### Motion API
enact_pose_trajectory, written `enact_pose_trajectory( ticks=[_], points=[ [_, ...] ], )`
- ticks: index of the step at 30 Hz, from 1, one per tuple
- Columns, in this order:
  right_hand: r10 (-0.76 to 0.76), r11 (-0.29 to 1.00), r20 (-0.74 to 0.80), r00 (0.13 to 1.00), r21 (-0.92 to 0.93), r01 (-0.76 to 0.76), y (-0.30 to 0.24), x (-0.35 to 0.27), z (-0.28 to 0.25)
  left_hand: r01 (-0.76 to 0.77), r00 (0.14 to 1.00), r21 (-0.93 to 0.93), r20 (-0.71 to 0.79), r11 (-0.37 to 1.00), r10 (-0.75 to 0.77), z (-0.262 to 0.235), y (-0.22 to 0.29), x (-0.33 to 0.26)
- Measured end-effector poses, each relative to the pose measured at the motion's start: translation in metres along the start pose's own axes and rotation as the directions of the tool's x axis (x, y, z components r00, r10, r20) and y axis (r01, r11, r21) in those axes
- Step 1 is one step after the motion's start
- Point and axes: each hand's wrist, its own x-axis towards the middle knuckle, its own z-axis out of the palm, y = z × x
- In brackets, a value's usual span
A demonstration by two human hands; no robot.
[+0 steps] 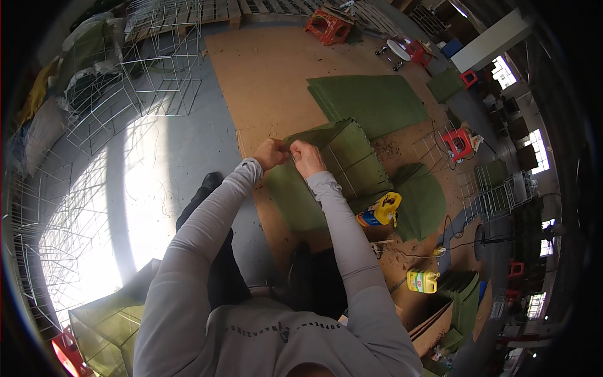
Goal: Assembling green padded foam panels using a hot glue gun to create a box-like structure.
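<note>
Two sets of fingers nearly meeting: left hand (271, 154) and right hand (306, 157), fingertips bent in and pinched together at the left end of a green cloth box (361, 160). What sits between the tips, cannot tell; the knuckles hide it.

Box lies on brown board (251, 75) just beyond the person's lap, mostly to the right of the hands. It sits askew: far edge climbs from the hands up and rightward to a peak; from there a dark-stitched edge slants back down to the right, ending near a yellow jug (382, 209). Thin pale rods cross the cloth along that same slant. Length and width look close to even, so long axis uncertain.

Right of the jug, a rounded green sheet (421, 201). Beyond the box, stacked green sheets (374, 103), long side running across, left to right. Farther off, a red stool (328, 26) at the board's far edge. Second yellow jug (422, 281) nearer, right of the right arm. Wire frames (164, 78) stand on the grey floor, far left.
</note>
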Motion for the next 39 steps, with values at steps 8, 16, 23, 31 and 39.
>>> enact_pose_trajectory(
  ticks=[8, 16, 23, 31, 39],
  points=[
    [0.131, 0.984, 0.037, 0.991, 0.115, -0.134, 0.015, 0.007, 0.009, -0.053, 0.998, 0.245, -0.006, 0.968, 0.056, 0.003, 0.013, -0.005],
    [0.150, 0.989, -0.023, 0.988, -0.016, -0.150, 0.005, 0.008, 0.013, -0.092, 0.992, 0.341, -0.053, 0.936, 0.116, 0.005, 0.020, -0.010],
    [0.225, 0.967, -0.061, 0.973, -0.108, -0.230, -0.011, 0.008, 0.017, -0.150, 0.979, 0.256, -0.097, 0.955, 0.180, 0.008, -0.001, -0.001],
    [0.262, 0.889, 0.036, 0.964, 0.379, -0.256, 0.017, -0.004, -0.003, -0.011, 0.995, -0.063, -0.095, 0.998, 0.005, 0.005, -0.013, 0.005],
    [0.326, 0.929, -0.053, 0.944, 0.204, -0.309, -0.002, -0.007, 0.006, -0.152, 0.922, 0.751, -0.127, 0.643, 0.365, 0.003, 0.059, -0.022]
  ],
)
